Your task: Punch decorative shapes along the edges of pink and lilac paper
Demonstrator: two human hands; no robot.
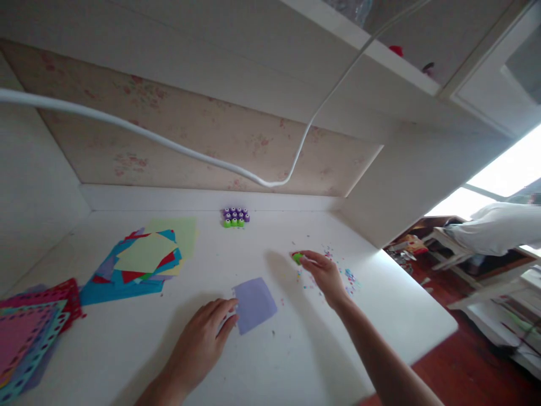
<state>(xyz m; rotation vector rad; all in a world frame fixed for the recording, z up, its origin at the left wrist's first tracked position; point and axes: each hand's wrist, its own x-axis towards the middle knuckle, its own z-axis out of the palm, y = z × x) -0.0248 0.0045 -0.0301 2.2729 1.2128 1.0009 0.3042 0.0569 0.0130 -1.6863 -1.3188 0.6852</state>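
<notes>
A square sheet of purple paper (256, 305) lies on the white table with small notches or holes along its left edge. My left hand (207, 330) is closed at that edge, its fingertips and thumb on the paper. To the right of the sheet, my right hand (324, 276) grips a small green craft punch (297, 258) at the tabletop, with a bit of red showing at its far side. Tiny paper bits (350, 276) in several colours are scattered around and beyond the right hand. Part of the punch is hidden by my fingers.
Purple and green craft punches (235, 216) stand in rows by the back wall. Coloured paper sheets (146, 254) are heaped at left, with hole-edged sheets (34, 332) nearer. A white cable (270, 183) hangs across the view. A person in white (490, 228) is at far right.
</notes>
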